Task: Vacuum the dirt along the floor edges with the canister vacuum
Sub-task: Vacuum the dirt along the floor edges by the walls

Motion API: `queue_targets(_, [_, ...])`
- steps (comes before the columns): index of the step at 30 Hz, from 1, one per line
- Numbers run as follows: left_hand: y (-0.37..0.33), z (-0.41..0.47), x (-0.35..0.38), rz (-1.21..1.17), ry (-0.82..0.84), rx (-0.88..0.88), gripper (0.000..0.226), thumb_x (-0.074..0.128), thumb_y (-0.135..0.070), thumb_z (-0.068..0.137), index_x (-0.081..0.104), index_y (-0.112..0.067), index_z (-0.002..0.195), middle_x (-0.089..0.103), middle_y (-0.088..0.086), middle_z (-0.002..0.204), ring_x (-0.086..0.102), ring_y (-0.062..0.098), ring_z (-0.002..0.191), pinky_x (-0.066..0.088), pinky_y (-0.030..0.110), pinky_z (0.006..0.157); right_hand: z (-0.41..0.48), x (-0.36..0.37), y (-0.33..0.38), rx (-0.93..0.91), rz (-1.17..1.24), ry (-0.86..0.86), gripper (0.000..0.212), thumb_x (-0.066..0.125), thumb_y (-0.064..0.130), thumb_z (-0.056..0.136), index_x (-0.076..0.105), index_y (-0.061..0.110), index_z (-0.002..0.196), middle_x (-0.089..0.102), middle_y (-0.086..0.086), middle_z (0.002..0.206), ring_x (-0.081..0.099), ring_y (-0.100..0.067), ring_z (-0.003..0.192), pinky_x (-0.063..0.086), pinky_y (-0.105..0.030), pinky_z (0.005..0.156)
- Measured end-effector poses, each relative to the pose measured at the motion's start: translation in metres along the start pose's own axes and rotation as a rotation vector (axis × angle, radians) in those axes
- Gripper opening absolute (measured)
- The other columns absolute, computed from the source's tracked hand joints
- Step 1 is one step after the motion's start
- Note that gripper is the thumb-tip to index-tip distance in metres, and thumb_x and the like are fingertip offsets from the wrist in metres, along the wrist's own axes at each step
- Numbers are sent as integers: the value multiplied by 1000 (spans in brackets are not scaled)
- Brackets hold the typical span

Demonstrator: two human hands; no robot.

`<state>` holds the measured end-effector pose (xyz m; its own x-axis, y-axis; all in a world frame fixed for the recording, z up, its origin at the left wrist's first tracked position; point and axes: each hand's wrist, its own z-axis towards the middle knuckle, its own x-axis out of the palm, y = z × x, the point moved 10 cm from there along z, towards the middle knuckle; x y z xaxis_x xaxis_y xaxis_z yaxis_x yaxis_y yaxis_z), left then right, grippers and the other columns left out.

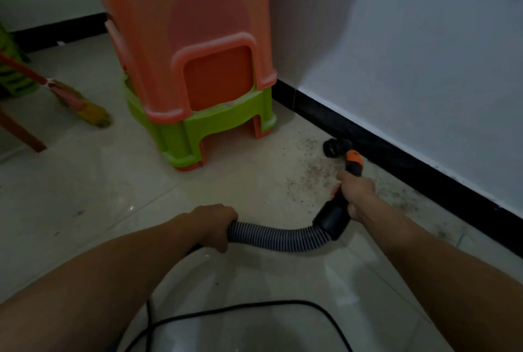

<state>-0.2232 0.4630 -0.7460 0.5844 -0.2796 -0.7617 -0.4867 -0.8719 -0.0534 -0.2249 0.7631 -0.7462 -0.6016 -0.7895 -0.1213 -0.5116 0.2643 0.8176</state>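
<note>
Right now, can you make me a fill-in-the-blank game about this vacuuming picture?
1. The right hand grips the black handle and the left hand grips the striped ____.
2. The orange stool is stacked on a ____ stool.
3. The nozzle sits beside the black ____ along the wall.
4. Lying left of the stools is a ____ with a red stick.

Missing words: hose; green; baseboard; broom
</note>
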Motion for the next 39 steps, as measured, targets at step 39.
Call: queue_targets(39, [8,4,2,103,-10,-23,43,73,-23,76,54,-19,115,60,5,109,60,21,98,47,30,75,7,44,-25,27,-49,149,17,62,14,89,56,2,100,54,-10,55,49,-20,41,47,-28,43])
